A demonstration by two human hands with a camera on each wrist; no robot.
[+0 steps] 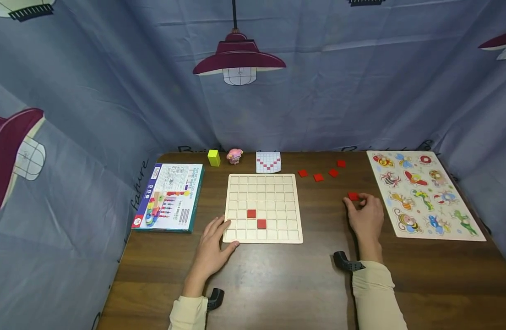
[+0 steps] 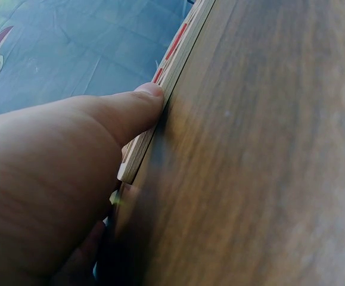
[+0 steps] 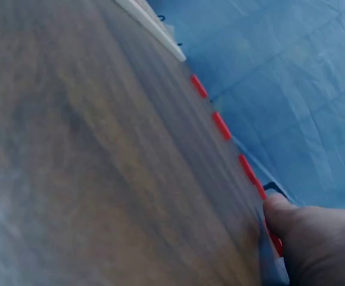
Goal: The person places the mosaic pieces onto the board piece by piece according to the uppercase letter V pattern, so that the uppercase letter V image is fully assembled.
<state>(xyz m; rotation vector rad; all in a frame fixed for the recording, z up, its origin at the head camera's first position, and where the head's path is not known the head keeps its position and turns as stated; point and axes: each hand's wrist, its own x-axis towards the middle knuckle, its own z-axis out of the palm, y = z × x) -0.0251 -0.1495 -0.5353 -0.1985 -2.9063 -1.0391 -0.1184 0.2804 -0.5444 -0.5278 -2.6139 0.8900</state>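
A pale wooden grid board [image 1: 263,195] lies on the table, with one red square tile [image 1: 251,214] in a cell and a second red tile [image 1: 261,224] diagonally below it to the right. My left hand [image 1: 211,250] rests at the board's near left corner, thumb against the front edge and fingers along the left side. To the right of the board, my right hand [image 1: 366,217] pinches another red tile [image 1: 353,196] between thumb and fingers, low at the tabletop. In the right wrist view the thumb [image 3: 279,214] covers part of that tile [image 3: 274,241].
Several loose red tiles [image 1: 318,177] lie beyond the right hand. A small card with a red V pattern [image 1: 268,162] sits behind the board, beside a pink figurine [image 1: 235,156] and a yellow block [image 1: 214,158]. A boxed set [image 1: 170,197] lies left, an insect picture board [image 1: 427,197] right.
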